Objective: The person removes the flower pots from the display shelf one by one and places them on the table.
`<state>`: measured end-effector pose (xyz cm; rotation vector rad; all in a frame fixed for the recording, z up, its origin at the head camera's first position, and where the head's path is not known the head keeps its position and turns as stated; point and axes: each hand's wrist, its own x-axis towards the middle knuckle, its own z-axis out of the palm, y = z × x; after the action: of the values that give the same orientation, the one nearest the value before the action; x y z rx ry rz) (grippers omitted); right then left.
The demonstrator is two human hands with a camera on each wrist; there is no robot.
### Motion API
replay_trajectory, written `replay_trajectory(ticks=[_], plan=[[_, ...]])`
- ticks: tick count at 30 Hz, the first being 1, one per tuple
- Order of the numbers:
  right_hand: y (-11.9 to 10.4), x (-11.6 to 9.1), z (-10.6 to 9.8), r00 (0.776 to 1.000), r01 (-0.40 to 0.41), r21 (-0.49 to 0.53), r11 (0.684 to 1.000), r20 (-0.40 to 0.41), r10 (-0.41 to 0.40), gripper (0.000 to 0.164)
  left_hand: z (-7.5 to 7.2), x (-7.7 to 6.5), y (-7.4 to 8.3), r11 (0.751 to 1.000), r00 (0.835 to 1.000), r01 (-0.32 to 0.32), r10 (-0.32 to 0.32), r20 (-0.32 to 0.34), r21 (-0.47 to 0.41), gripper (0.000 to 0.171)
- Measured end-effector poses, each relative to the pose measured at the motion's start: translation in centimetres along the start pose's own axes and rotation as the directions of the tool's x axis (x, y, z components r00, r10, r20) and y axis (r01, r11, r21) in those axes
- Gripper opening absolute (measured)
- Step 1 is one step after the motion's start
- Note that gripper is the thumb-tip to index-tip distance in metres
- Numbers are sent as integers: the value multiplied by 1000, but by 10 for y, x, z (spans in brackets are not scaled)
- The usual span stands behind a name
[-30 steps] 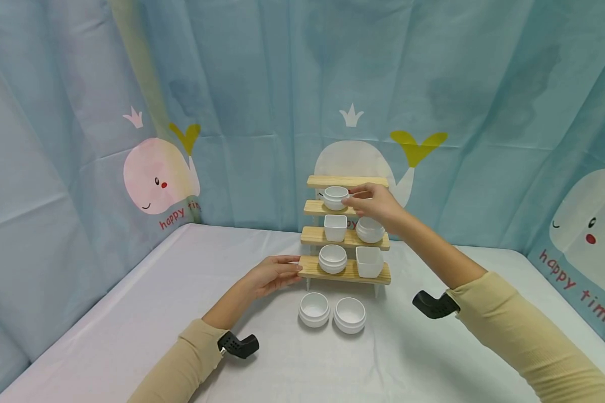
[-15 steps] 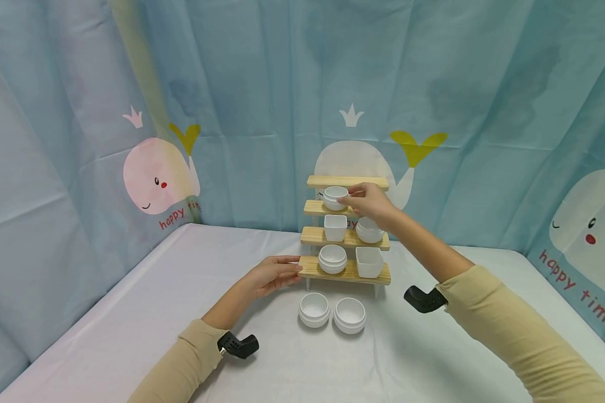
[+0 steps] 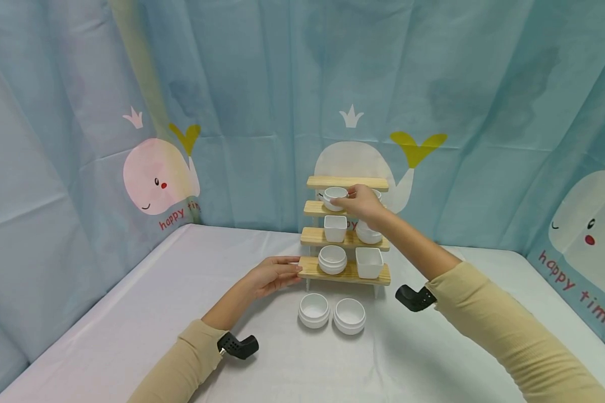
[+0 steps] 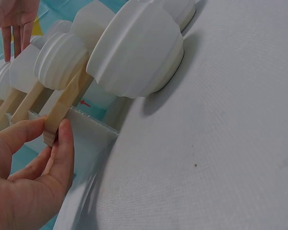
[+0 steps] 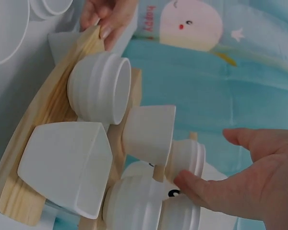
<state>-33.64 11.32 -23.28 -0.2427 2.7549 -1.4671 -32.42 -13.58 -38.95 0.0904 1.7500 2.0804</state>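
Note:
A stepped wooden display stand (image 3: 313, 271) holds small white round bowls and square pots. My left hand (image 3: 271, 276) pinches the left end of its lowest board (image 4: 62, 108) between thumb and fingers. My right hand (image 3: 367, 205) is at a round white bowl (image 3: 335, 200) on the left of the second tier from the top. In the right wrist view that hand's thumb (image 5: 192, 184) lies along the bowl's (image 5: 185, 155) side, and the other fingers stand spread away from it. Behind this hand, another round bowl (image 5: 180, 213) on the same tier is partly hidden.
Two round white bowls (image 3: 314, 311) stand side by side on the white tablecloth before the stand. A square pot (image 3: 335, 228) and a round bowl share the tier below; the lowest bears a bowl (image 3: 332, 259) and square pot (image 3: 370, 263). The top board (image 3: 348, 182) is bare.
My right hand and forearm have shifted a little to the left, uncovering part of the bowl behind the hand. The left hand and the stand keep their places.

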Motion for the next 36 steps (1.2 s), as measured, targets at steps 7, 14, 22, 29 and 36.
replay_trajectory(ticks=[7,14,22,29,36], plan=[[-2,1,6,1000,-6,6,1000,-4,6,44,0,0,-1,1000,1000,-12,12,10,1,53],[-8,2,12,999,-40,2,999,1,40,65,0,0,-1,1000,1000,-14,14,14,10,53],[-14,6,17,997,-79,-45,996,-14,79,77,0,1,-1,1000,1000,-15,15,13,5,53],[-13,10,24,996,-76,-20,997,-47,75,71,0,0,-1,1000,1000,-13,13,5,4,53],[-13,14,29,993,-87,-8,996,-80,86,68,0,1,-2,1000,1000,-15,15,4,4,53]])
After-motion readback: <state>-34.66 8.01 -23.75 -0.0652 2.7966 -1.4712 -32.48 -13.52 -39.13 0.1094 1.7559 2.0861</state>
